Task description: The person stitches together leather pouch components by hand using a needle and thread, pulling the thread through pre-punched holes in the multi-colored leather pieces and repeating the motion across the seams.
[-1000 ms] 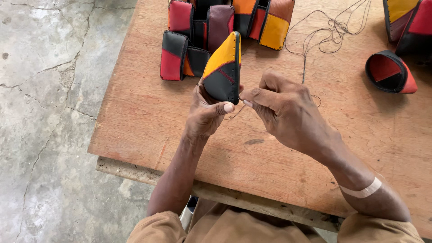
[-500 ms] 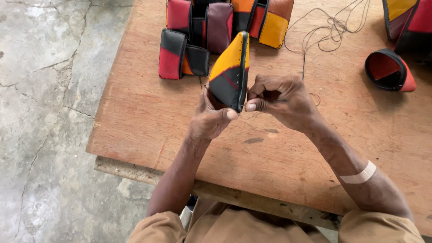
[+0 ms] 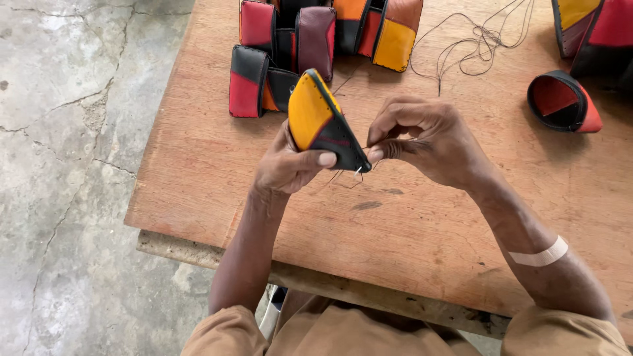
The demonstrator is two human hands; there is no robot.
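Tilting the yellow-and-black leather piece [image 3: 324,120] flatter than a moment ago, the left hand [image 3: 290,165] is gripping it above the desk [image 3: 422,217], while the right hand [image 3: 428,142] is pinching thread [image 3: 356,173] at its lower tip, drawing a stitch tight.

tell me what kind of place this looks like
Probably a small hand-stitching workshop for leather goods. The left hand holds a yellow and black panel piece over a bare wooden table, with stitched pieces and loose thread beyond.
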